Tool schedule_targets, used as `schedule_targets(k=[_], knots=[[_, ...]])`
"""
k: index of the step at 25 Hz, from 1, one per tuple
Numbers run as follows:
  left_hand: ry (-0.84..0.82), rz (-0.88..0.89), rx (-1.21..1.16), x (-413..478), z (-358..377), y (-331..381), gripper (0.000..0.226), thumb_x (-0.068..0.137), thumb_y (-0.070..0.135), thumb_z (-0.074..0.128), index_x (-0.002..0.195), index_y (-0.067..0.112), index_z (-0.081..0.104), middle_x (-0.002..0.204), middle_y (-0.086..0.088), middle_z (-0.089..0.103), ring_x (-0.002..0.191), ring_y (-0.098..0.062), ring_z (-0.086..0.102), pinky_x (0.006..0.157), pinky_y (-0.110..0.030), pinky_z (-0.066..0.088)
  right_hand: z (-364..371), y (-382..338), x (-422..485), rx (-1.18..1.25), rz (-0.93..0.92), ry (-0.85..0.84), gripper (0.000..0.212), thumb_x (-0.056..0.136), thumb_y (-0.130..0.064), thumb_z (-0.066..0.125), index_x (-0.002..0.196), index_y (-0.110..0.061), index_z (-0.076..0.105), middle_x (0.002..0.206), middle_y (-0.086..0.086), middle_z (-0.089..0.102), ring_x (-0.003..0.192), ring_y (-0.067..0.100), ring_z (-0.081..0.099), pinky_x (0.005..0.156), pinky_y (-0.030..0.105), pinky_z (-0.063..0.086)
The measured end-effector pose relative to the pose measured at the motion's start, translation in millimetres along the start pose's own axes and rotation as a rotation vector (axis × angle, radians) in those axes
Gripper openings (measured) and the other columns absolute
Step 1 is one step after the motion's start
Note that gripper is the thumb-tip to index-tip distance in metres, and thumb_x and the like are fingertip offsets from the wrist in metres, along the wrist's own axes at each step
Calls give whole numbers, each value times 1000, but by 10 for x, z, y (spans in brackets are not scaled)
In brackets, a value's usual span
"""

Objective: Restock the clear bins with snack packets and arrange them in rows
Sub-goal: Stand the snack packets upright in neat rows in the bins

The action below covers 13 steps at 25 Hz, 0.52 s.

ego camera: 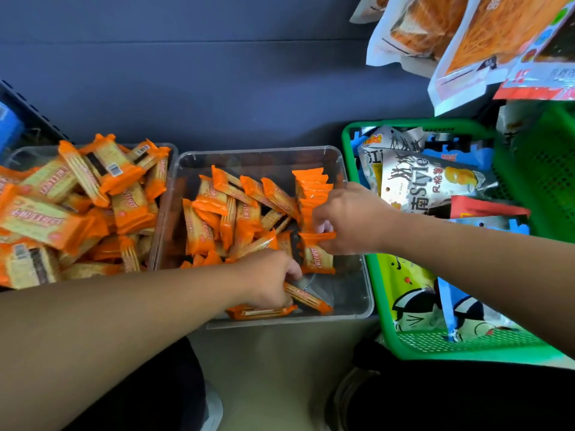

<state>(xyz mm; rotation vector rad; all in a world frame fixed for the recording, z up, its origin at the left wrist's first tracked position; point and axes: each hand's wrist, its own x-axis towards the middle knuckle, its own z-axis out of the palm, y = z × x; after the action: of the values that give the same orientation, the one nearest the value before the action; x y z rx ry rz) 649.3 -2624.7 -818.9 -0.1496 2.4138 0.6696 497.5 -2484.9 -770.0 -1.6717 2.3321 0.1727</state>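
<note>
A clear bin (351, 303) in the middle holds orange cracker packets (236, 213), most of them loose in a heap on its left side. Along its right wall a row of packets (311, 185) stands on edge. My right hand (348, 219) reaches in from the right and pinches the nearest standing packet (317, 256) at the front of that row. My left hand (267, 278) reaches into the bin's front and grips a packet (308, 298) lying near the bottom. Another packet (261, 312) lies under that hand.
A second clear bin (169, 157) on the left is heaped with the same orange packets. A green basket (466, 349) of mixed snack bags stands on the right. Large snack bags (466, 42) hang at the upper right. A dark blue back panel rises behind the bins.
</note>
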Motion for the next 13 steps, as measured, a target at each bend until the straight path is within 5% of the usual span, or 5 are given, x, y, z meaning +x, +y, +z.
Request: schedule_targets(k=[8, 13], knots=[[-99, -2, 124, -2, 68, 16, 29, 93, 35, 71, 123, 32, 73, 122, 8, 67, 110, -21, 61, 89, -34, 55, 96, -168, 18, -216, 77, -119, 22, 89, -52, 65, 105, -36, 65, 102, -12, 66, 113, 18, 54, 100, 45, 26], [-16, 18, -106, -67, -62, -18, 6, 93, 33, 75, 99, 31, 75, 103, 12, 67, 103, -15, 63, 89, -32, 55, 36, -83, -31, -34, 132, -129, 26, 85, -54, 71, 102, -37, 61, 105, -14, 65, 113, 14, 53, 98, 43, 30]])
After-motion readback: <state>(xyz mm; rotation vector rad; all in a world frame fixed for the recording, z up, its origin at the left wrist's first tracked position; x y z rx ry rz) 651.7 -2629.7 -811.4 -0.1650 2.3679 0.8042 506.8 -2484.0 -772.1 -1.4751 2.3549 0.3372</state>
